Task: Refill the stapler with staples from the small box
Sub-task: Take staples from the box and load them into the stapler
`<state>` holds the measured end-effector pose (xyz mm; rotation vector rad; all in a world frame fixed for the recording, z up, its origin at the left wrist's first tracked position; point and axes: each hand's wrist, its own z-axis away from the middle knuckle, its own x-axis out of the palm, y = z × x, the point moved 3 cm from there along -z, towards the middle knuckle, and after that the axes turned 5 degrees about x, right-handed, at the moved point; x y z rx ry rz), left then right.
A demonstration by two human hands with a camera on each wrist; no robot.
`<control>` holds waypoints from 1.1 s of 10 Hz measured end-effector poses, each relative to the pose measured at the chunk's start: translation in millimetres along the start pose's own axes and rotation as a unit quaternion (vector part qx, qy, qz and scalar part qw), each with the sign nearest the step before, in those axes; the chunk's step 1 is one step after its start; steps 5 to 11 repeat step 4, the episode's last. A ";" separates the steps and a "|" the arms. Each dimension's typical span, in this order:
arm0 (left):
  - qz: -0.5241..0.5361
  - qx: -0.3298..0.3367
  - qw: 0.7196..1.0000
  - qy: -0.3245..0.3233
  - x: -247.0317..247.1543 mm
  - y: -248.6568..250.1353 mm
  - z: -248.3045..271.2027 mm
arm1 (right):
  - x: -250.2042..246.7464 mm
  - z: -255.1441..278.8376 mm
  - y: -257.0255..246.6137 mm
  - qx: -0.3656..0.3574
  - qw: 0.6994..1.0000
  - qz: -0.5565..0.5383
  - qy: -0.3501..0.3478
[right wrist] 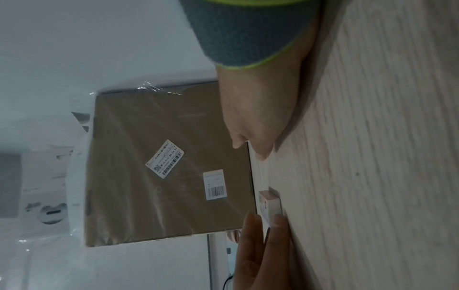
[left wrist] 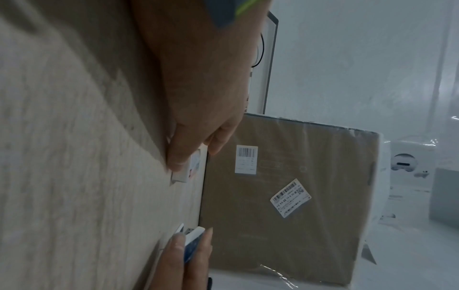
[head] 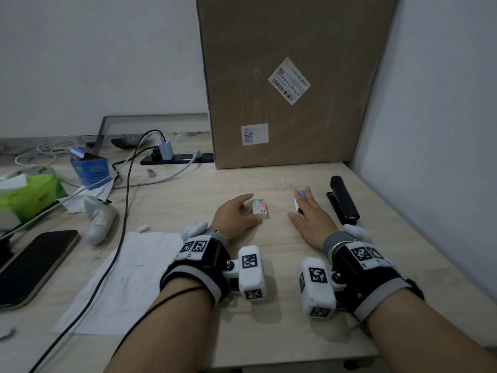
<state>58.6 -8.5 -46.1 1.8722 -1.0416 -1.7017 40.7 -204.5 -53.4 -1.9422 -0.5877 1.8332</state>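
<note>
Left hand (head: 236, 214) pinches staple box (head: 260, 209); right hand (head: 309, 211) holds its blue-white tray (head: 301, 195).
Box opened; stapler (head: 344, 200) untouched, closed, unloaded on table (head: 188, 200).

— What are we wearing on the left hand (head: 236, 215)?

— A grey cuff with a lime edge, then a black wrist strap with a grey band. White blocks printed with black square markers sit on top, and one hangs off a bolted bracket. A thin black cable runs along our forearm.

— And on the right hand (head: 312, 215)?

— The same: grey cuff (right wrist: 248, 33) edged in lime, black strap, white marker blocks, a screw showing at the bracket. Our forearms are bare.
</note>
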 end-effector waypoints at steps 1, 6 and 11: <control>0.058 -0.026 0.997 0.045 -2.0 2.7 2.7 | -4.8 3.4 -4.7 0.017 0.999 -0.029 0.018; 0.005 -0.149 0.989 -0.002 -38.7 19.1 -5.8 | -51.4 10.1 -8.1 0.136 0.963 -0.233 0.001; 0.005 -0.149 0.989 -0.002 -38.7 19.1 -5.8 | -51.4 10.1 -8.1 0.136 0.963 -0.233 0.001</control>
